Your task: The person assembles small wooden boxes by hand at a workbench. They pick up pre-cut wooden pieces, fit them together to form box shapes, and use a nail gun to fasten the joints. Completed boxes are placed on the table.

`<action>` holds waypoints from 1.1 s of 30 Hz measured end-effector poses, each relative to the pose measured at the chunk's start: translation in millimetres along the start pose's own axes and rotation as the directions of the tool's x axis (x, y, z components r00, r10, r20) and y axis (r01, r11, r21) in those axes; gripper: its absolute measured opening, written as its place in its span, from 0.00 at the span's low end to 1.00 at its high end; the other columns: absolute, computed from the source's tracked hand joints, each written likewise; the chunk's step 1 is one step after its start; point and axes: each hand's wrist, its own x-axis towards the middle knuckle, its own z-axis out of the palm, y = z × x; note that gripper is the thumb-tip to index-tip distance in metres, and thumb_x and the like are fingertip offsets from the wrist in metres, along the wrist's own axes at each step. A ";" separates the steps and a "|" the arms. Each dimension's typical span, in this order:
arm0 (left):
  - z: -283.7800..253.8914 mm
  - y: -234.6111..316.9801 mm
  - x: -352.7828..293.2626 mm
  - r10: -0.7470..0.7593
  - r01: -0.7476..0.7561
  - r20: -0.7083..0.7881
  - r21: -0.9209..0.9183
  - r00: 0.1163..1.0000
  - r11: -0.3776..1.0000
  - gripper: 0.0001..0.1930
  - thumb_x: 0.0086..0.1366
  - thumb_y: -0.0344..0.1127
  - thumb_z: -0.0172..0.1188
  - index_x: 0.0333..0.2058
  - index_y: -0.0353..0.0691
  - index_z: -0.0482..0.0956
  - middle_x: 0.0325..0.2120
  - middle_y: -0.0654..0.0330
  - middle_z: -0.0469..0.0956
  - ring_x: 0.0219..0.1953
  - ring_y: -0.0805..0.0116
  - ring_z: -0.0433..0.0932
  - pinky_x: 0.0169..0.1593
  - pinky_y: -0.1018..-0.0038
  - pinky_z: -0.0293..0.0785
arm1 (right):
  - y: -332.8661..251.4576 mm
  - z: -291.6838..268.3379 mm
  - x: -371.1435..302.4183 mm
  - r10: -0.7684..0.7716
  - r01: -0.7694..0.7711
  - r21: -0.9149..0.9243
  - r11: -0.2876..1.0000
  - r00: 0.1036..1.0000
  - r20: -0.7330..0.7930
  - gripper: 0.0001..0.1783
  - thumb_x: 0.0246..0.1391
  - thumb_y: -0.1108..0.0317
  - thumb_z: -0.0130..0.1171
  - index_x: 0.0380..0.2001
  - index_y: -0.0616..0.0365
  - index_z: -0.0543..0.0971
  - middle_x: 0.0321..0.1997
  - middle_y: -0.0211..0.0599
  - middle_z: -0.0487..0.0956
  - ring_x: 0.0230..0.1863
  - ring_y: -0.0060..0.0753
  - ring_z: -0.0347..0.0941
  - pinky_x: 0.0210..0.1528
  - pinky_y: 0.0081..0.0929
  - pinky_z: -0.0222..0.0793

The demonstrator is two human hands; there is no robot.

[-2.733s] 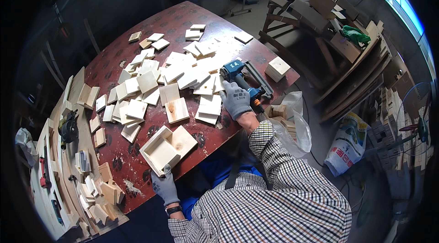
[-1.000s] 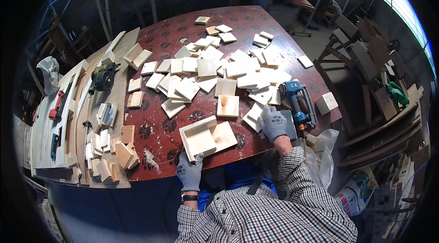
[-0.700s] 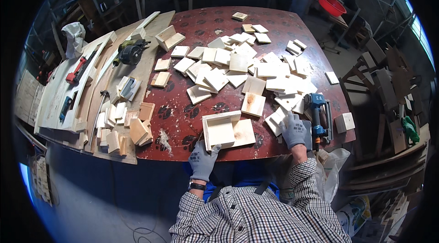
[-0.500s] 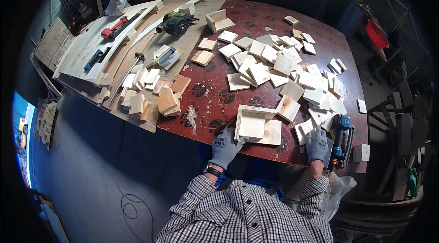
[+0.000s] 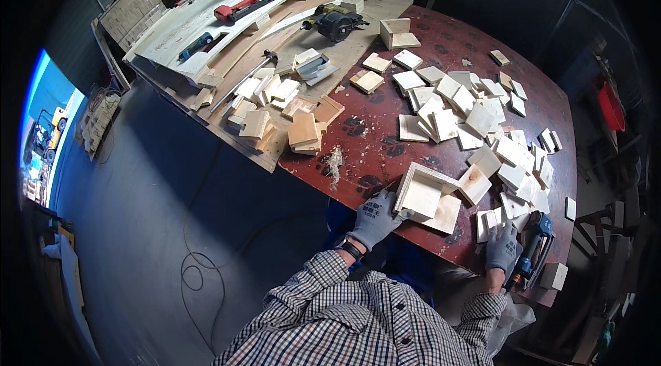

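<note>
At the near edge of the red table, my gloved left hand (image 5: 376, 218) grips the left near corner of a small part-built wooden box (image 5: 421, 199), its thumb pressed on the wood. A flat wooden board (image 5: 446, 214) lies at the box's right. My gloved right hand (image 5: 503, 249) reaches to the near side of the block pile, fingers stretched out against a small wooden block (image 5: 487, 224). No object shows clearly in it. Just right of that hand, a blue nail gun (image 5: 535, 249) lies on the table.
Many loose wooden blocks (image 5: 475, 118) spread over the red table (image 5: 375, 149). Wood scraps (image 5: 258, 123), a hammer (image 5: 270, 57), a circular saw (image 5: 336, 24) and a red power tool (image 5: 235, 9) lie on boards at left. Another block (image 5: 553, 276) sits at the right corner.
My view has swung left, so the table sits farther right in the picture. My left hand stays on the box, now turned slightly; my right hand remains by the blocks.
</note>
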 end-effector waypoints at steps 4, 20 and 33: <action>-2.7 4.5 0.8 0.012 -0.012 -0.004 0.011 1.000 1.000 0.30 0.69 0.67 0.56 0.45 0.42 0.77 0.43 0.51 0.79 0.42 0.47 0.83 0.42 0.53 0.82 | 0.1 -1.7 0.3 0.028 -0.027 -0.037 0.999 0.999 0.021 0.32 0.64 0.51 0.59 0.68 0.51 0.71 0.62 0.48 0.77 0.55 0.58 0.80 0.57 0.50 0.74; -0.3 -1.6 1.0 0.014 -0.012 0.059 -0.035 0.998 0.999 0.29 0.70 0.66 0.56 0.48 0.43 0.76 0.47 0.49 0.79 0.46 0.47 0.83 0.42 0.51 0.81 | -5.7 -2.8 -0.9 0.008 -0.006 -0.117 0.993 1.000 0.016 0.31 0.65 0.55 0.58 0.67 0.56 0.70 0.61 0.52 0.77 0.54 0.60 0.80 0.54 0.49 0.77; 1.3 -4.4 0.2 0.027 -0.025 0.050 -0.038 0.998 0.999 0.30 0.70 0.66 0.56 0.49 0.42 0.75 0.49 0.48 0.79 0.45 0.46 0.83 0.41 0.51 0.81 | 4.5 13.6 -0.6 -0.018 0.015 -0.055 0.998 0.998 -0.062 0.29 0.65 0.59 0.58 0.66 0.55 0.71 0.60 0.52 0.78 0.52 0.60 0.81 0.52 0.48 0.78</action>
